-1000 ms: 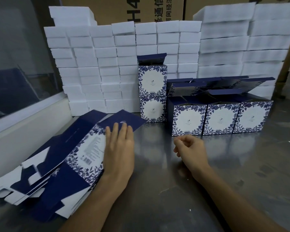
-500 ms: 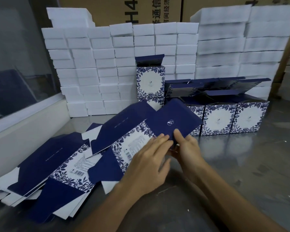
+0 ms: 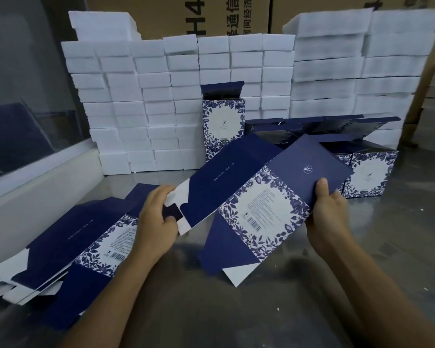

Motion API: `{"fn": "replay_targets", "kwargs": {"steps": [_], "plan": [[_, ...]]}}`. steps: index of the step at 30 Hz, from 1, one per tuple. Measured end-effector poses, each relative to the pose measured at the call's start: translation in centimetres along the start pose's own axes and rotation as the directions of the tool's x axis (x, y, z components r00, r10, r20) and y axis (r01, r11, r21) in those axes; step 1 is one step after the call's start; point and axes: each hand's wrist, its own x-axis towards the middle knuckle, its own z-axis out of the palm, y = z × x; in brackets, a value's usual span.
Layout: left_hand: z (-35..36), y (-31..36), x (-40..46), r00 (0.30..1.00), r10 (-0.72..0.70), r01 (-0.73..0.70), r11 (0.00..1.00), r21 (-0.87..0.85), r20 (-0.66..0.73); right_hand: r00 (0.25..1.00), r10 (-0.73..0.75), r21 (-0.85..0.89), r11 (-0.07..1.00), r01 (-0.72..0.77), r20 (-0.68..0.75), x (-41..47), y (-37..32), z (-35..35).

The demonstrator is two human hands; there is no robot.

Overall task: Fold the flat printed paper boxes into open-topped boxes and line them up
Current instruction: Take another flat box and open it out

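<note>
The left hand (image 3: 156,219) gripped the white-tabbed end of a flat printed box blank (image 3: 256,204) and the right hand (image 3: 328,209) pinched its plain navy end, thumb on top. Held slanted above the steel table (image 3: 312,297), it was probably being readied for folding. The stack of flats (image 3: 68,249) lay left; folded boxes (image 3: 372,172) stood lined up behind.

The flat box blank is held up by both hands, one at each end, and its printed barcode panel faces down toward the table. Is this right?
Not quite. The head view shows the flat box blank held by the left hand and the right hand, one at each end, but its barcode panel faces up toward the camera, not down toward the table.
</note>
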Motion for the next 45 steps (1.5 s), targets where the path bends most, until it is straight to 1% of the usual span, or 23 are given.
{"fn": "replay_targets", "kwargs": {"steps": [3,5,7,8,9,11,13,15,16,17,20,23,26,28,30,32,34,37,39,41,43,45], "plan": [[-0.1,-0.3,0.4,0.998,-0.051,0.047,0.994,-0.100,-0.035,1.000,0.024,0.005,1.000,-0.024,-0.010,0.2,-0.1,-0.2],[-0.1,-0.4,0.4,0.998,-0.017,0.012,0.997,-0.075,-0.065,0.998,0.044,-0.005,0.999,-0.044,-0.038,0.3,-0.1,-0.3],[-0.1,-0.2,0.3,0.997,0.055,-0.055,0.998,-0.001,-0.047,0.995,0.069,-0.010,0.997,-0.070,-0.065,0.3,-0.2,-0.4],[0.0,-0.2,0.3,0.997,0.073,-0.072,0.997,0.019,-0.019,0.994,0.081,-0.011,0.997,-0.082,-0.074,0.3,-0.3,-0.4],[0.0,-0.1,0.3,0.998,0.062,-0.062,0.998,0.022,0.013,0.993,0.089,-0.013,0.996,-0.090,-0.080,0.3,-0.4,-0.4],[-0.2,0.2,0.4,0.997,-0.017,0.019,1.000,-0.013,0.081,0.992,0.094,-0.029,0.995,-0.097,-0.089,0.2,-0.6,-0.5],[-0.3,0.5,0.5,0.977,-0.080,0.108,0.985,-0.132,0.196,0.991,0.086,-0.033,0.995,-0.090,-0.098,0.2,-0.7,-0.7],[-0.4,0.8,0.5,0.936,-0.105,0.202,0.941,-0.270,0.335,0.993,0.069,-0.025,0.997,-0.072,-0.096,0.3,-0.7,-0.9],[-0.3,0.8,0.5,0.921,-0.108,0.229,0.928,-0.295,0.374,0.994,0.060,-0.020,0.998,-0.062,-0.088,0.3,-0.7,-1.0],[-0.3,0.9,0.5,0.918,-0.106,0.229,0.929,-0.291,0.382,0.996,0.048,-0.015,0.999,-0.049,-0.080,0.3,-0.7,-1.0],[0.1,1.3,0.4,0.939,-0.059,0.153,0.954,-0.259,0.340,0.998,-0.033,-0.070,0.997,0.029,-0.052,0.1,-0.6,-0.7],[0.4,2.0,0.3,0.960,0.029,0.021,0.985,-0.174,0.278,0.986,-0.149,-0.152,0.976,0.159,0.074,-0.9,-0.4,-0.2],[0.3,2.3,0.3,0.978,0.170,-0.166,0.985,-0.044,0.119,0.952,-0.188,-0.103,0.970,0.218,0.242,-2.0,-0.4,0.5],[-0.2,2.5,0.2,0.978,0.207,-0.209,0.975,0.077,0.029,0.927,-0.194,-0.087,0.969,0.233,0.321,-2.5,-0.6,0.9],[-0.5,2.6,-0.1,0.975,0.220,-0.212,0.954,0.210,-0.017,0.905,-0.209,-0.119,0.956,0.269,0.369,-3.0,-0.7,1.3],[-0.8,2.7,-0.4,0.979,0.195,-0.173,0.945,0.279,-0.054,0.890,-0.215,-0.156,0.942,0.298,0.402,-3.6,-0.6,1.8],[-0.9,2.9,-0.6,0.983,0.161,-0.129,0.946,0.296,-0.084,0.868,-0.257,-0.202,0.907,0.368,0.426,-4.4,-0.4,2.3],[-0.8,3.0,-0.6,0.991,0.095,-0.062,0.950,0.307,-0.094,0.847,-0.351,-0.320,0.813,0.487,0.399,-4.7,-0.6,2.6],[-0.9,3.0,-0.5,0.996,0.028,-0.003,0.964,0.267,-0.089,0.834,-0.374,-0.385,0.758,0.527,0.405,-4.3,-0.9,2.2],[-0.9,3.2,-0.5,0.998,0.005,0.011,0.963,0.268,-0.060,0.822,-0.381,-0.424,0.719,0.551,0.423,-4.0,-1.0,1.9],[-0.9,3.2,-0.5,1.000,0.008,-0.001,0.941,0.338,-0.019,0.825,-0.360,-0.424,0.727,0.541,0.435,-3.9,-0.9,1.8],[-0.8,3.2,-0.5,1.000,-0.008,0.004,0.922,0.387,0.008,0.842,-0.302,-0.356,0.804,0.477,0.446,-3.8,-0.9,1.9]]}}
